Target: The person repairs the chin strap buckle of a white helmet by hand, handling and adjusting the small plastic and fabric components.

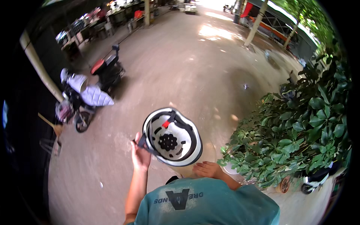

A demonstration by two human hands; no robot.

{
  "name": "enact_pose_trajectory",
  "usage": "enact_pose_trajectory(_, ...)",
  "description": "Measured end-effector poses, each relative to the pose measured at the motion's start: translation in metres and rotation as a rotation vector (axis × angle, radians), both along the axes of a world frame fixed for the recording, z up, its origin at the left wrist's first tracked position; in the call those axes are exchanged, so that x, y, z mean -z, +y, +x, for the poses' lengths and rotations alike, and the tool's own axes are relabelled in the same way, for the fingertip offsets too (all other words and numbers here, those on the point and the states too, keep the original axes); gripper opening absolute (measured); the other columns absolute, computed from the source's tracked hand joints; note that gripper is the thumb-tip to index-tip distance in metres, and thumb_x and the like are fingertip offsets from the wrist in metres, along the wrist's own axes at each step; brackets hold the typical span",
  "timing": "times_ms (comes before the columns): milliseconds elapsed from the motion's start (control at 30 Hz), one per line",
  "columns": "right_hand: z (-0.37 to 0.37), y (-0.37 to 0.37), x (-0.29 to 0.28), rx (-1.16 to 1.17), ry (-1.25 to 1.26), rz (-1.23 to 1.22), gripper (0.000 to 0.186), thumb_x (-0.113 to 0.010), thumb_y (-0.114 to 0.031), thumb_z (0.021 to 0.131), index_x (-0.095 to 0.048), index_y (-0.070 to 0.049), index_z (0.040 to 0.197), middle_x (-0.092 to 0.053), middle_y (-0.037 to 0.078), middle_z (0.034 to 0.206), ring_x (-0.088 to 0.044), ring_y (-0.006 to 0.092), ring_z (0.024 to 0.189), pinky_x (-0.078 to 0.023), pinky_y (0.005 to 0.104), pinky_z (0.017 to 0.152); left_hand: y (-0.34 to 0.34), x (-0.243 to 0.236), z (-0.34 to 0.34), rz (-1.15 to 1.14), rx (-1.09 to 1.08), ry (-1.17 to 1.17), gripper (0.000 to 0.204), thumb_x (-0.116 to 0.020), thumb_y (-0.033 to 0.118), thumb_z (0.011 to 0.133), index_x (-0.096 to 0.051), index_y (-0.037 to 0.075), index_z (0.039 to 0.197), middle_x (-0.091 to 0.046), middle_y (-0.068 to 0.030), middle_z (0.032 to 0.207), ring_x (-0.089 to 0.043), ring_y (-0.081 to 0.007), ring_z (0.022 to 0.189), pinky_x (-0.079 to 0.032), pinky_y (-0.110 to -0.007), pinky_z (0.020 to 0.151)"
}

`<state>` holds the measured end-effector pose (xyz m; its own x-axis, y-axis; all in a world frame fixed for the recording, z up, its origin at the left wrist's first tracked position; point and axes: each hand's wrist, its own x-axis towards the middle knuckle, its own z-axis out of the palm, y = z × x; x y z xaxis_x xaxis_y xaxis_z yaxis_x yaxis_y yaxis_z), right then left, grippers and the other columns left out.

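Note:
A white helmet [197, 138] with a dark rim is held up in front of my chest, its hollow side facing me. Inside it are a pale liner, black padding, a dark strap [141, 141] and a red buckle part [166, 124]. My left hand [141, 156] grips the helmet at its left edge, beside the strap; some of its fingers are hidden behind the shell. Just below the lower right rim is my right hand [208, 170], its fingers stretched out flat. Whether those fingertips touch the helmet I cannot tell.
An electric scooter [99, 75] with a quilted lilac cover stands to the left, near a broom [52, 125] and a post [41, 69]. Leafy bushes [292, 131] crowd the right side, with part of another scooter [317, 180] below them. Cluttered tables [101, 26] line the far left.

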<state>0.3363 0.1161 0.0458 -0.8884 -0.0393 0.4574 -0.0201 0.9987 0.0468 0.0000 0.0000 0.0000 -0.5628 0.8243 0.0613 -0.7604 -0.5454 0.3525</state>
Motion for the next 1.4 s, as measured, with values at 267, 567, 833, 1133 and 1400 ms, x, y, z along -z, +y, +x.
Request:
enact_pose_trajectory(267, -0.092, 0.150, 0.046, -0.009, -0.007, -0.125, 0.027, -0.063, -0.015, 0.079, -0.068, -0.013, 0.105, -0.070, 0.004, 0.103, -0.067, 0.0187, 0.102, -0.055, 0.0306, 0.080, 0.105, -0.051, -0.141, -0.142, -0.353, 0.149, 0.020, -0.054, 0.032, 0.101, -0.059, 0.013, 0.106, -0.058, 0.0059, 0.078, -0.057, -0.0081, 0.076, -0.047, -0.031, 0.088)
enact_pose_trajectory(567, -0.155, 0.330, 0.076, 0.256, -0.177, -0.382, 0.041, -0.065, -0.004, 0.068, -0.069, -0.017, 0.106, -0.070, 0.000, 0.107, -0.068, 0.0216, 0.099, -0.056, 0.0334, 0.073, 0.278, -0.127, -0.185, -0.529, -0.454, 0.586, 0.040, -0.036, 0.043, 0.107, -0.054, 0.007, 0.099, -0.038, 0.0008, 0.061, -0.040, -0.0114, 0.056, -0.043, -0.029, 0.066)
enact_pose_trajectory(833, -0.187, 0.458, 0.084, 0.464, -0.234, -0.393, 0.054, -0.070, -0.003, 0.061, -0.064, -0.015, 0.114, -0.067, 0.002, 0.115, -0.061, 0.0230, 0.112, -0.049, 0.0387, 0.087, 0.471, -0.057, -0.285, -0.680, -0.125, 0.832, 0.048, -0.035, 0.045, 0.106, -0.060, 0.003, 0.100, -0.048, -0.0007, 0.059, -0.044, -0.0094, 0.050, -0.038, -0.024, 0.050)
enact_pose_trajectory(1133, -0.282, 0.592, 0.046, 0.742, -0.205, -0.268, 0.042, -0.064, -0.007, 0.068, -0.066, -0.015, 0.110, -0.068, 0.002, 0.112, -0.062, 0.0247, 0.112, -0.049, 0.0394, 0.088, 0.708, -0.092, -0.436, -0.700, 0.126, 0.959, 0.044, -0.038, 0.040, 0.106, -0.063, 0.004, 0.098, -0.045, 0.0034, 0.058, -0.034, -0.0039, 0.047, -0.024, -0.022, 0.044)
enact_pose_trajectory(1400, -0.351, 0.715, -0.012, 0.834, -0.159, -0.019, 0.029, -0.061, -0.011, 0.078, -0.067, -0.011, 0.107, -0.068, 0.002, 0.110, -0.063, 0.0224, 0.111, -0.050, 0.0398, 0.091, 0.873, -0.107, -0.468, -0.604, 0.205, 1.372, 0.023, -0.055, 0.022, 0.100, -0.067, 0.003, 0.105, -0.057, 0.0040, 0.071, -0.036, -0.0014, 0.060, -0.029, -0.021, 0.053)
